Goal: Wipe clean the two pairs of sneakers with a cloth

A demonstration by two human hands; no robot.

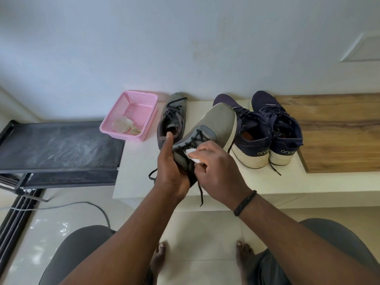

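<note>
Far left of the hands stands a dark rack (59, 149), its top streaked with dust. Just beyond the left hand and to its left, a pink basket (131, 114) sits at the ledge (287, 186) corner with a crumpled rag (125, 125) in it, probably a used or spare one kept within reach.

Past the left thumb, one grey sneaker (172, 118) rests flat on the ledge, toe to the wall; whether it has been wiped I cannot tell. Its mate, the held sneaker (218, 122), is lifted off the ledge and tipped toe-up and away. The left hand (170, 167) grips it at the heel end, fingers wrapped under and thumb raised along the collar, which seems meant to steady the shoe and turn its laced top toward the person.

The right hand (218, 167) is curled around a small white cloth (191, 154), pinching it so that a corner pokes out against the laces and tongue. It looks like the wiping of the upper is under way there. One lace hangs loose below the hands.

Right of the right hand, the navy pair (269, 132) stands side by side on the ledge, heels toward the person, apparently waiting its turn. Further right lies a wooden panel (337, 132).

Below the arms are the person's knees and bare feet on pale tile, with a cable (82, 204) trailing on the floor to the left.
</note>
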